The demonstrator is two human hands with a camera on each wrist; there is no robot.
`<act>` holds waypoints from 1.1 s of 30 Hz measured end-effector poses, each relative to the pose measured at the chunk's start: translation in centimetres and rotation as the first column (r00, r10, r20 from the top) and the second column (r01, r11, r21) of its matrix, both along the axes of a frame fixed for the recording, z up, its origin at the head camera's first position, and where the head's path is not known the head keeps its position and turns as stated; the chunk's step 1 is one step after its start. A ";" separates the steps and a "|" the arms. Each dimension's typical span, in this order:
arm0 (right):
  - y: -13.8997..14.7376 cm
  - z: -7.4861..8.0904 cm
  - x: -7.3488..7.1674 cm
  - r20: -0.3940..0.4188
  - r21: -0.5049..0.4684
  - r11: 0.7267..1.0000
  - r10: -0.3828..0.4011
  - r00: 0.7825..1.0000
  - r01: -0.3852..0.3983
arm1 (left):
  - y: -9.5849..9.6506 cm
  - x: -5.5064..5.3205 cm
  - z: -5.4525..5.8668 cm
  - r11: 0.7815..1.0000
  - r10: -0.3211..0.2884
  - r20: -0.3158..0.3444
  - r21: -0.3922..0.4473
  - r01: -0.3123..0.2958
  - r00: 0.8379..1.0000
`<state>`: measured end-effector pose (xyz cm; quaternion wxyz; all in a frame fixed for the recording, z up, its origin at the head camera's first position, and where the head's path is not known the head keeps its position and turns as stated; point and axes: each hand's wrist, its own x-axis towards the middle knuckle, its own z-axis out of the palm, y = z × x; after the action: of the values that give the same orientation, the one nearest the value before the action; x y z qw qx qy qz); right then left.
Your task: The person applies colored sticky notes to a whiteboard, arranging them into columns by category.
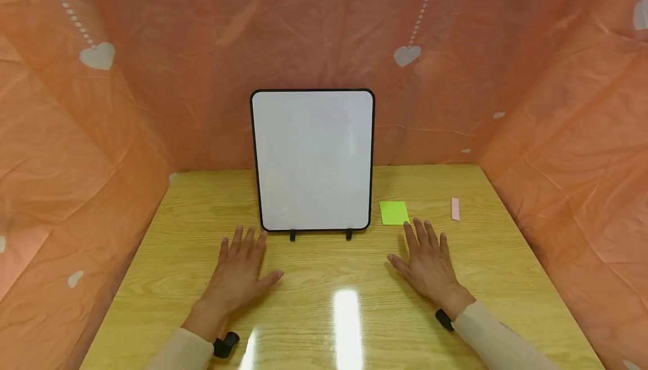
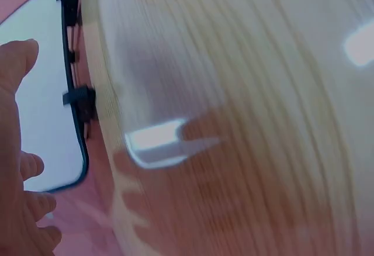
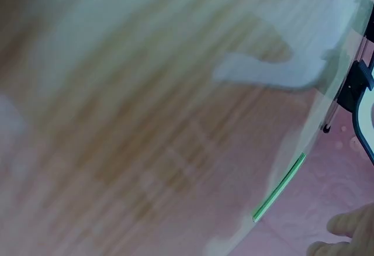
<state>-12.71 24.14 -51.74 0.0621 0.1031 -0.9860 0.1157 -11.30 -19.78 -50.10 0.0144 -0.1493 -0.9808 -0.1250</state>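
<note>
A white board (image 1: 314,162) with a black rim stands upright on two small black feet (image 1: 292,235) at the back of the table. My left hand (image 1: 235,274), fingers spread, is in front of the board's lower left corner and holds nothing. On the other side, my right hand (image 1: 430,266) is also spread and has nothing in it. Just beyond its fingertips lies a square yellow-green sticky note pad (image 1: 394,213). A narrow pink strip (image 1: 455,209) lies farther right. The right wrist view shows the pad (image 3: 279,187) edge-on as a thin green block.
The wooden table (image 1: 309,274) has a glossy top with bright light reflections. Orange cloth (image 1: 202,105) with white hearts hangs behind it and along both sides. Each wrist wears a black device (image 1: 226,344).
</note>
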 end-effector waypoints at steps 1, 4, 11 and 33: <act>0.0 0.0 -0.1 -0.007 0.000 1.000 0.007 1.000 -0.007 | 0.4 0.0 0.0 1.000 -0.016 -0.015 0.002 0.016 1.000; 0.0 0.1 -0.4 -0.023 -0.004 1.000 0.026 0.999 -0.026 | 1.8 0.3 0.0 0.997 -0.076 -0.063 -0.008 0.075 0.995; 0.4 0.3 -1.6 0.013 0.023 0.999 0.049 0.999 -0.049 | 5.9 0.7 -0.1 0.972 -0.233 -0.034 -0.029 0.232 0.972; 0.6 -0.1 -4.8 0.173 0.090 0.991 0.083 0.981 -0.100 | 15.2 0.1 -1.8 0.855 -0.498 0.145 -0.080 0.512 0.855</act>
<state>-17.51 24.69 -51.83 -0.0320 0.1410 -0.9864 0.0781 -11.16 -4.59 -51.87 -0.0860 -0.3946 -0.9116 -0.0763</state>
